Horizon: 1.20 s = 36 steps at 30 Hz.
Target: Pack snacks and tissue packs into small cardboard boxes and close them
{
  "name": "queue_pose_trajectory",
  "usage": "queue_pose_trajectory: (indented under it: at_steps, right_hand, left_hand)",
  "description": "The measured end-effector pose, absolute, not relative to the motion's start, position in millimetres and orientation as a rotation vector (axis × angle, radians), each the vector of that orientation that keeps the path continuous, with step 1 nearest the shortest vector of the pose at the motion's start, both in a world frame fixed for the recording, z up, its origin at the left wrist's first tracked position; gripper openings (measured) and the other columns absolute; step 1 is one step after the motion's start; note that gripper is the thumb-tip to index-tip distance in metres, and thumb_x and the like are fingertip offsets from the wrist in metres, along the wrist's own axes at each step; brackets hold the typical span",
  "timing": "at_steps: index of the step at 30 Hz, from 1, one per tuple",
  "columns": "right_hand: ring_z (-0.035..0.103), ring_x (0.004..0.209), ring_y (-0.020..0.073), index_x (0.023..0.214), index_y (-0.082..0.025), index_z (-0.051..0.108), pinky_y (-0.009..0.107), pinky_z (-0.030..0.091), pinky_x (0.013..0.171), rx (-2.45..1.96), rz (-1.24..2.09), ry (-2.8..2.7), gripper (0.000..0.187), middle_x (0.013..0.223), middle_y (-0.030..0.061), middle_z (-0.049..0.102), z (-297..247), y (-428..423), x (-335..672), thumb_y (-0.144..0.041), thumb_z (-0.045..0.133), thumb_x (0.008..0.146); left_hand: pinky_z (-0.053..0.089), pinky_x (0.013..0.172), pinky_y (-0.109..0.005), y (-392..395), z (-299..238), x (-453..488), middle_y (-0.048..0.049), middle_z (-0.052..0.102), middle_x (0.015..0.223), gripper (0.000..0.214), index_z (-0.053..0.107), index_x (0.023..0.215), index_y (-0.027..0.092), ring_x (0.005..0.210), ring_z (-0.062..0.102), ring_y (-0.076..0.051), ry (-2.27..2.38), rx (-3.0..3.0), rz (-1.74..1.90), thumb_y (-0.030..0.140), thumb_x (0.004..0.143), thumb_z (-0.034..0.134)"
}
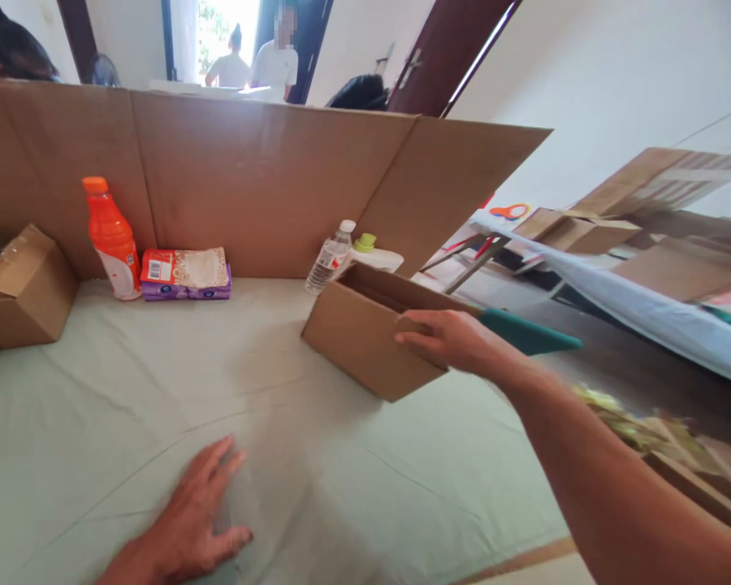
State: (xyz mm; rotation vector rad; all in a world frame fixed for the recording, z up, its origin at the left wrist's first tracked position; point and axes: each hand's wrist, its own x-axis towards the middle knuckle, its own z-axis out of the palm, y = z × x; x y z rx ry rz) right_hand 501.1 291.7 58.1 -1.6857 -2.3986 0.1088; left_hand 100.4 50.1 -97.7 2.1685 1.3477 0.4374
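An open cardboard box (353,333) was held at its right-hand end by the right hand (447,340), the fingers closed over the rim, towards the right side of a counter (97,390) covered in pale green cloth. The box's mouth was turned up and away, towards a tall cardboard screen (249,187). The left hand (201,520) was laid flat on the cloth, fingers spread and holding nothing, well apart from the box. Just behind the box, a clear water bottle (329,258) and a white bottle with a green cap (374,256) were stood. An orange drink bottle (113,240), a pack of tissues (186,274) and a smaller box (21,284) were ranged further left. With the box gripped at one end only, it was judged that a firm hold and slow handling would serve best, so that the bottles behind were not knocked. What the teal object (529,333) beyond the wrist was could not be told.
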Motion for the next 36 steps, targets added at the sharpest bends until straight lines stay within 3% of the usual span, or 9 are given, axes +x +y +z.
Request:
queue_pose_trajectory:
  at_steps: [4,8,12,14,19,24,27,32,36]
  right_hand:
    - [0.068,0.080,0.0198,0.092,-0.023,0.072,0.031,0.047,0.075,-1.114,0.136,-2.708,0.018,0.088,0.0047,0.075,73.9,222.3,421.6,-0.026,0.054,0.095]
    - [0.061,0.074,0.0175,0.087,-0.020,0.070,0.033,0.042,0.079,-0.588,0.038,-2.849,0.029,0.077,0.0037,0.070,76.7,177.0,338.8,-0.017,0.046,0.102]
    - [0.058,0.073,0.0170,0.084,-0.019,0.070,0.034,0.039,0.078,-0.328,0.106,-2.896,0.034,0.073,0.0034,0.068,68.0,159.3,296.2,-0.007,0.043,0.101]
    - [0.062,0.080,0.0179,0.093,-0.018,0.072,0.034,0.041,0.082,-0.278,0.252,-2.899,0.027,0.081,0.0051,0.072,69.7,159.2,287.4,-0.020,0.048,0.104]
    - [0.067,0.109,0.0229,0.121,-0.019,0.071,0.036,0.047,0.095,-0.304,0.566,-2.991,0.051,0.116,0.0101,0.075,92.1,172.3,276.8,-0.059,0.045,0.102]
    - [0.069,0.096,0.0257,0.106,-0.020,0.075,0.038,0.049,0.084,-0.697,0.310,-2.951,0.069,0.106,0.0121,0.076,98.9,191.4,283.4,-0.066,0.025,0.104]
    - [0.068,0.082,0.0235,0.091,-0.021,0.073,0.035,0.048,0.075,-0.873,0.387,-2.890,0.073,0.091,0.0103,0.076,85.1,201.5,291.1,-0.062,0.014,0.106]
    - [0.064,0.066,0.0204,0.071,-0.022,0.067,0.032,0.047,0.065,-1.149,0.848,-2.829,0.069,0.072,0.0055,0.072,69.0,227.8,301.3,-0.065,0.023,0.103]
    - [0.065,0.065,0.0200,0.070,-0.020,0.071,0.031,0.047,0.064,-1.320,0.672,-2.554,0.059,0.069,0.0061,0.072,78.9,277.3,290.4,-0.056,0.036,0.100]
  left_hand:
    - [0.038,0.120,-0.058,52.0,-71.9,58.2,-0.0142,0.027,0.167,0.087,0.019,0.162,0.033,0.152,0.034,-0.036,1.606,2.003,0.828,0.040,0.089,0.067]
    - [0.029,0.122,-0.064,47.2,-38.6,24.0,-0.0146,0.020,0.169,0.102,0.011,0.162,0.034,0.153,0.029,-0.040,1.662,1.922,1.211,0.054,0.084,0.073]
    - [0.028,0.124,-0.062,37.4,-21.9,-0.8,-0.0126,0.009,0.172,0.123,0.000,0.163,0.034,0.156,0.019,-0.042,1.619,1.821,1.221,0.069,0.073,0.076]
    - [0.029,0.123,-0.062,37.5,-22.8,-8.8,-0.0130,0.008,0.172,0.128,-0.003,0.163,0.034,0.156,0.019,-0.044,1.610,1.803,1.189,0.071,0.070,0.078]
    - [0.025,0.124,-0.064,53.8,-28.3,-14.4,-0.0141,0.003,0.172,0.125,-0.005,0.162,0.035,0.155,0.018,-0.044,1.581,1.871,1.159,0.064,0.074,0.079]
    - [0.026,0.124,-0.060,61.9,-25.3,-24.0,-0.0133,0.008,0.172,0.118,0.000,0.163,0.034,0.155,0.021,-0.042,1.566,1.915,1.178,0.061,0.077,0.077]
    - [0.027,0.124,-0.060,59.6,-28.3,-33.1,-0.0126,0.009,0.171,0.120,0.000,0.163,0.033,0.155,0.020,-0.043,1.625,1.867,1.184,0.060,0.076,0.078]
    - [0.033,0.120,-0.063,56.7,-36.8,-35.8,-0.0119,0.014,0.171,0.118,-0.001,0.163,0.036,0.154,0.024,-0.045,1.657,1.831,1.227,0.062,0.077,0.075]
    - [0.036,0.118,-0.067,54.0,-42.0,-33.5,-0.0115,0.018,0.170,0.114,0.000,0.163,0.038,0.152,0.027,-0.046,1.661,1.868,1.240,0.067,0.078,0.071]
